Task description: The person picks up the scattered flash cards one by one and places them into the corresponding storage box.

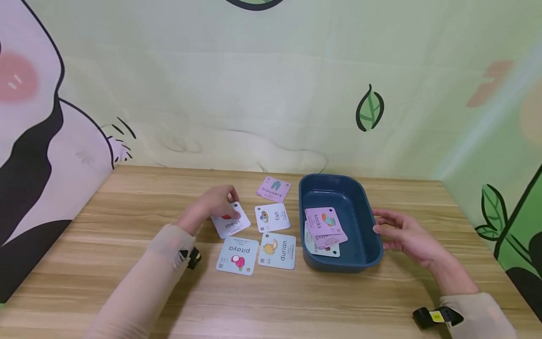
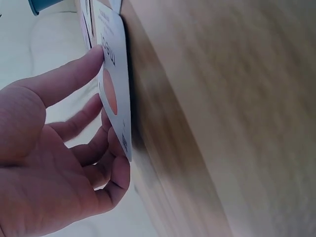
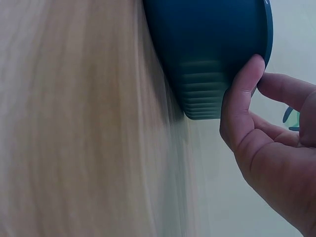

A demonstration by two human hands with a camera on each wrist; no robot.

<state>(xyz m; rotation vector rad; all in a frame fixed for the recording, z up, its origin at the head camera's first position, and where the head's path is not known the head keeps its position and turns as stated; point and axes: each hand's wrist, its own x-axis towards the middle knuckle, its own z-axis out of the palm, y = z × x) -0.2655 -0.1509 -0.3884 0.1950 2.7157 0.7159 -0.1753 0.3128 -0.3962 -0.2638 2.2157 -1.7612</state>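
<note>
My left hand [image 1: 217, 203] is at a white card [image 1: 230, 227] printed "meat". In the left wrist view, the thumb lies on the face of the meat card [image 2: 114, 74] and the fingers curl at its edge, pinching it close over the wood. My right hand [image 1: 408, 238] touches the right side of a dark blue bin [image 1: 368, 235] with loosely bent fingers. From the right wrist, its thumb [image 3: 249, 74] meets the bin's wall just below the rim. Inside the bin, a purple socks card [image 1: 323, 221] overlaps other cards that are partly hidden.
Between the left hand and the bin lie a fish card [image 1: 272, 217], a purple trousers card [image 1: 274, 189], a durian card [image 1: 277, 250] and a pitaya card [image 1: 237, 255]. The wooden table [image 1: 271, 306] ends at a printed cloth backdrop [image 1: 211, 94].
</note>
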